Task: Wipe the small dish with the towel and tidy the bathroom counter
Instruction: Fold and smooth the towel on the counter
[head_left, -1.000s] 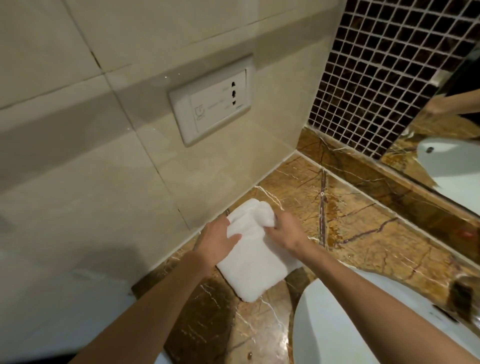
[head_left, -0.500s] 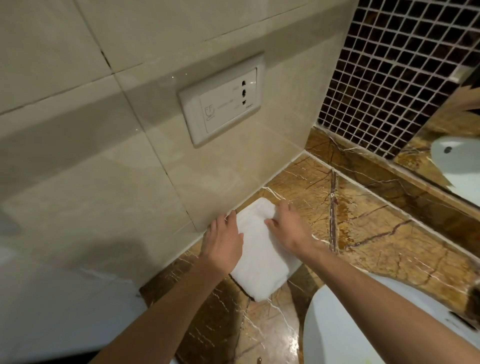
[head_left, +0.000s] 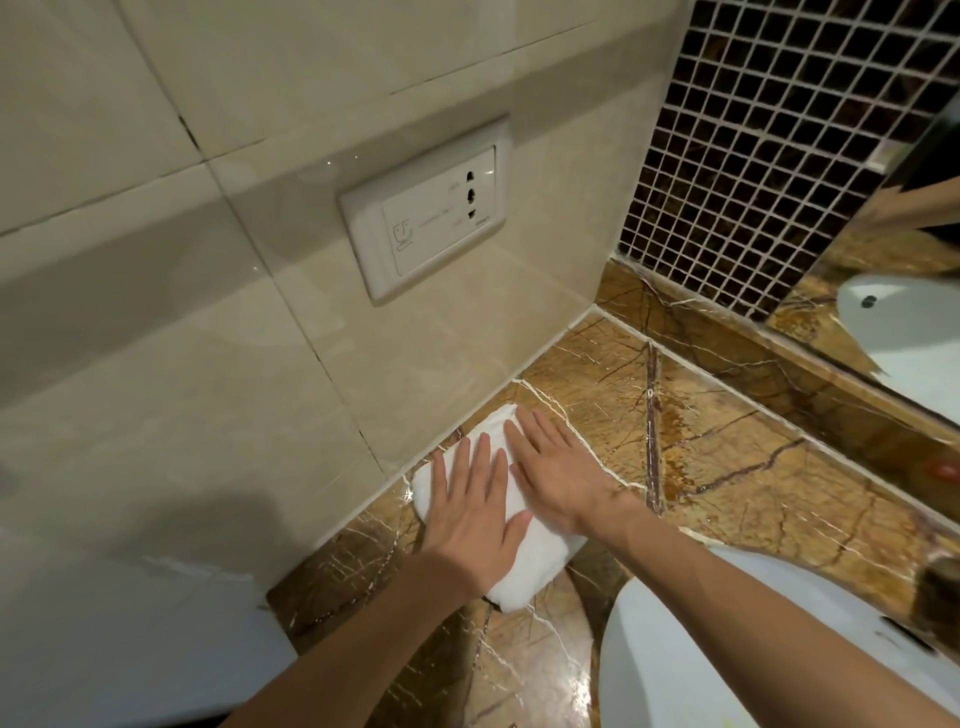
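A folded white towel lies flat on the brown marble counter, close against the beige tiled wall. My left hand rests palm-down on the towel's left half, fingers straight and slightly apart. My right hand lies palm-down on its right half, fingers stretched toward the wall. Both hands press on the towel without gripping it. No small dish is in view.
A white wall socket plate sits above the towel. The white basin curves in at the lower right. A dark mosaic strip and a mirror run along the back of the counter.
The towel went from being held and folded between my hands to lying flat by the wall. Both hands have opened and now lie flat on top of it.
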